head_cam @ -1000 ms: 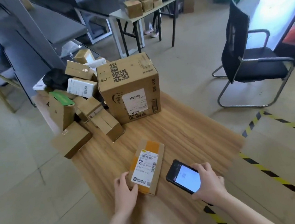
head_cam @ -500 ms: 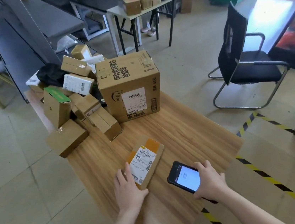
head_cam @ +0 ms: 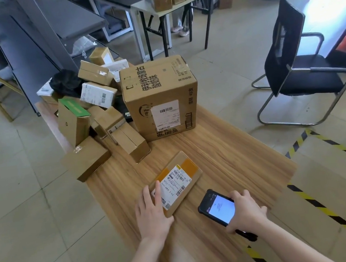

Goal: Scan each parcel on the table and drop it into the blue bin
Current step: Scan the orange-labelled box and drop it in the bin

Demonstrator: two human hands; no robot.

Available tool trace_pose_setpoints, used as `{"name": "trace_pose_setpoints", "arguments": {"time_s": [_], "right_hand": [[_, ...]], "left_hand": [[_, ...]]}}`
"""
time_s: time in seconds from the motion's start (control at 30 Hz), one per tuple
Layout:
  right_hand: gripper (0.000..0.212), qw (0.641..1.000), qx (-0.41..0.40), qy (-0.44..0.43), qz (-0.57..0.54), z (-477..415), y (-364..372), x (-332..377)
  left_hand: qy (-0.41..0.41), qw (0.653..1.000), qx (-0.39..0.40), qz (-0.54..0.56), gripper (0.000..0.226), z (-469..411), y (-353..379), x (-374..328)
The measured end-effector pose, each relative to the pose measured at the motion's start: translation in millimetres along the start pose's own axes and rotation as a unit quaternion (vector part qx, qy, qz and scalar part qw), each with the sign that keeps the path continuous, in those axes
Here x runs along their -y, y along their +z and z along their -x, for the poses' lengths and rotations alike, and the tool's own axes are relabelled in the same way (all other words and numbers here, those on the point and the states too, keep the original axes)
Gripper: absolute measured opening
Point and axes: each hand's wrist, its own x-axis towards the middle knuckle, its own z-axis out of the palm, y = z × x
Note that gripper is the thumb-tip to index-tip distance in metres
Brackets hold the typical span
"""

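Parcel (head_cam: 179, 179) has turned on the wooden table (head_cam: 225, 157) under flat left hand (head_cam: 153, 215); right hand (head_cam: 248, 214) grips scanner (head_cam: 217, 207)

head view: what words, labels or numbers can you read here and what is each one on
"伊利牧场蒙古": top of the large brown cardboard box; the line below starts "酸奶", the rest is unsure.
"45支": that box's right edge.
The front label of that box: print too small.
The white label on the flat brown parcel with orange tape, under the left hand: too small.
Screen of the black handheld scanner in the right hand: blurred.
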Motion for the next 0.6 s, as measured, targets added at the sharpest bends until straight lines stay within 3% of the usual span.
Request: {"name": "trace_pose_setpoints", "arguments": {"time_s": [0.33, 0.6], "right_hand": [[0.098, 0.998, -0.015, -0.047, -0.036, -19, 9, 13], [0.085, 0.983, 0.029, -0.179, -0.014, 0, 31, 25]], "left_hand": [[-0.022, 0.998, -0.017, 0.054, 0.110, -2, -2, 21], [-0.185, 0.964, -0.039, 0.185, 0.102, 102, -11, 39]]}}
